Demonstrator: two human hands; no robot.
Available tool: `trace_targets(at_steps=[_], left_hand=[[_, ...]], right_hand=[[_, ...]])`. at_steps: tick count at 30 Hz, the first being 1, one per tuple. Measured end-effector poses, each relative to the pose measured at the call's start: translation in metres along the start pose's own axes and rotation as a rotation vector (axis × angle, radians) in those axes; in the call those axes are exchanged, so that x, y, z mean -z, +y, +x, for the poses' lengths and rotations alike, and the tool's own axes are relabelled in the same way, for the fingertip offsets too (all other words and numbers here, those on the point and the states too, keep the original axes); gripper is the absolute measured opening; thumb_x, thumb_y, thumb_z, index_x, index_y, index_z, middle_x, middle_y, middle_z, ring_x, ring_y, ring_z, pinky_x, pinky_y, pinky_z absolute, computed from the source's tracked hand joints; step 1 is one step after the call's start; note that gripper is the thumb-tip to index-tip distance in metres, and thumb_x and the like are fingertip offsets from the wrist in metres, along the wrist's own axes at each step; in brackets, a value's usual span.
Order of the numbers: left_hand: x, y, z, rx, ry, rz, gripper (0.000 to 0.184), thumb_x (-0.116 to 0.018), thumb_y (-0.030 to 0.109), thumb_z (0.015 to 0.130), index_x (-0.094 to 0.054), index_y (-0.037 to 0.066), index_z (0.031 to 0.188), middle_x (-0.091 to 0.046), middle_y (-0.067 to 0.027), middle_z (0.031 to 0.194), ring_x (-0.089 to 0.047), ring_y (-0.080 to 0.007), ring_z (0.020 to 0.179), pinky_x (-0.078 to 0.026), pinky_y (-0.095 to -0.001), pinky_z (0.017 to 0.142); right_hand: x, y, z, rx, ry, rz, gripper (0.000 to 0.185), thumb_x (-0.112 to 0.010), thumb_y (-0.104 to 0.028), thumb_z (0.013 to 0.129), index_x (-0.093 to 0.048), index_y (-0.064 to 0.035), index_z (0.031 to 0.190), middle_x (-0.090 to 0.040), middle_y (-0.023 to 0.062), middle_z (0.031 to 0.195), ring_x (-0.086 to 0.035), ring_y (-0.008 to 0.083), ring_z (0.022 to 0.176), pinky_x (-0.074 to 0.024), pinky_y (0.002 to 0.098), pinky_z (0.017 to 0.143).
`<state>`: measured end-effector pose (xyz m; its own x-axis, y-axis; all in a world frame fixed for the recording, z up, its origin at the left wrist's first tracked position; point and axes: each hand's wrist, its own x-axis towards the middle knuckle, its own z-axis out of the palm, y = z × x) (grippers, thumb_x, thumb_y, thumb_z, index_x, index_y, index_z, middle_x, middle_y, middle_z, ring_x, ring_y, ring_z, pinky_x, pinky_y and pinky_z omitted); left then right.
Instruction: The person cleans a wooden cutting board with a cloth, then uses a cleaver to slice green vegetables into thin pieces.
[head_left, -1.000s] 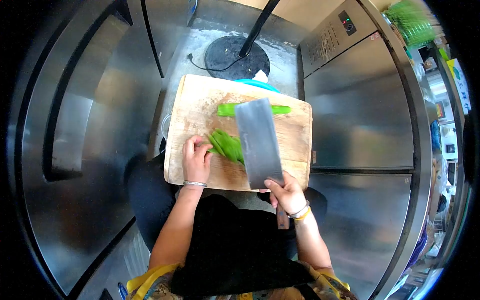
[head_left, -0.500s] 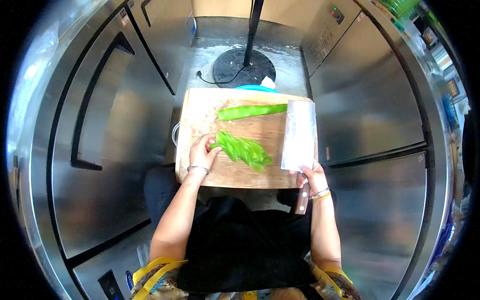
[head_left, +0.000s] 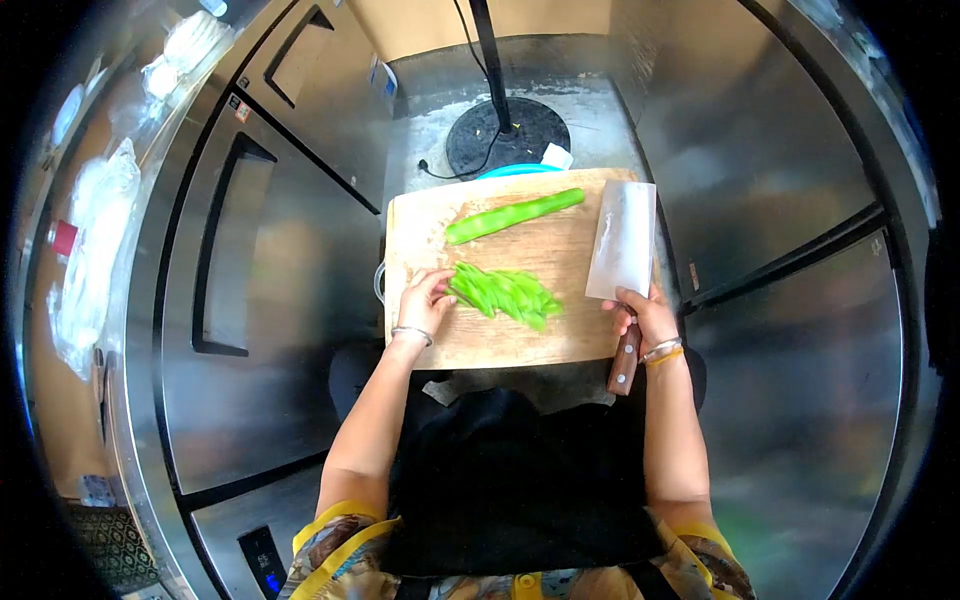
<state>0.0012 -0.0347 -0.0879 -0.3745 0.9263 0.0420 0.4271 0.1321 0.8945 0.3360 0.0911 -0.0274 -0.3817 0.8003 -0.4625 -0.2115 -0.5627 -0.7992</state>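
A wooden cutting board (head_left: 520,345) lies in front of me. A row of overlapping slices of a green stem, perhaps celtuce (head_left: 510,295), rests on its middle. My left hand (head_left: 428,300) is at the row's left end, with thumb and fingertips closed around the edge slices. My right hand (head_left: 647,315) grips a cleaver (head_left: 623,240) where the brown handle meets the blade. The broad blade is over the board's right side, pointing away from me, apart from the slices. Behind the row lies an uncut length of peeled green stem (head_left: 515,216), slanting up to the right.
Steel refrigerator doors (head_left: 270,360) stand close on the left, with more steel doors (head_left: 790,360) on the right. Beyond the board are a blue rim (head_left: 520,171) and a black round stand base (head_left: 510,137) with a cord. Plastic bags (head_left: 100,260) lie on the left counter.
The view has turned slightly left, and the scene appears tilted. The cleaver now sits clear of the uncut stem's right end, which its blade overlapped earlier. My left hand stays at the slices.
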Motion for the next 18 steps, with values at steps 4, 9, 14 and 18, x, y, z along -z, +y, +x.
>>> trace_targets(at_steps=[4, 9, 14, 18], left_hand=[[-0.007, 0.01, 0.016, -0.078, 0.022, 0.164, 0.044, -0.069, -0.013, 0.069, -0.064, 0.007, 0.107, -0.055, -0.0034, 0.105, -0.056, -0.013, 0.082, -0.053, -0.0233, 0.075], [0.001, 0.032, 0.026, -0.061, -0.063, 0.452, 0.036, -0.077, -0.006, 0.062, -0.066, 0.008, 0.094, -0.053, -0.0041, 0.096, -0.053, -0.0145, 0.071, -0.049, -0.0274, 0.068], [0.007, 0.025, 0.037, 0.097, -0.131, 0.478, 0.035, -0.078, 0.001, 0.065, -0.066, 0.01, 0.096, -0.055, -0.0062, 0.098, -0.057, -0.0175, 0.085, -0.049, -0.028, 0.079], [-0.004, 0.053, 0.016, -0.386, -0.147, 0.738, 0.056, -0.078, 0.021, 0.069, -0.057, 0.011, 0.12, -0.051, -0.0145, 0.122, -0.046, -0.0338, 0.119, -0.039, -0.0391, 0.101]], right_hand=[[0.001, 0.001, 0.002, 0.017, 0.053, 0.004, 0.02, -0.056, -0.004, 0.087, -0.05, 0.0011, 0.106, -0.064, 0.013, 0.072, -0.047, 0.0101, 0.043, -0.0416, 0.0236, 0.038], [0.0, -0.002, -0.007, 0.015, 0.05, -0.037, 0.019, -0.056, -0.005, 0.087, -0.051, 0.001, 0.105, -0.063, 0.0124, 0.071, -0.047, 0.0103, 0.043, -0.0412, 0.0242, 0.038], [0.002, -0.003, -0.01, 0.02, 0.076, -0.015, 0.019, -0.055, -0.005, 0.088, -0.051, 0.0014, 0.105, -0.063, 0.0125, 0.072, -0.047, 0.0104, 0.043, -0.0415, 0.0248, 0.038], [0.004, -0.007, -0.012, 0.003, 0.097, 0.035, 0.027, -0.055, -0.004, 0.087, -0.046, 0.0028, 0.111, -0.064, 0.0154, 0.074, -0.047, 0.01, 0.041, -0.0413, 0.0232, 0.038]])
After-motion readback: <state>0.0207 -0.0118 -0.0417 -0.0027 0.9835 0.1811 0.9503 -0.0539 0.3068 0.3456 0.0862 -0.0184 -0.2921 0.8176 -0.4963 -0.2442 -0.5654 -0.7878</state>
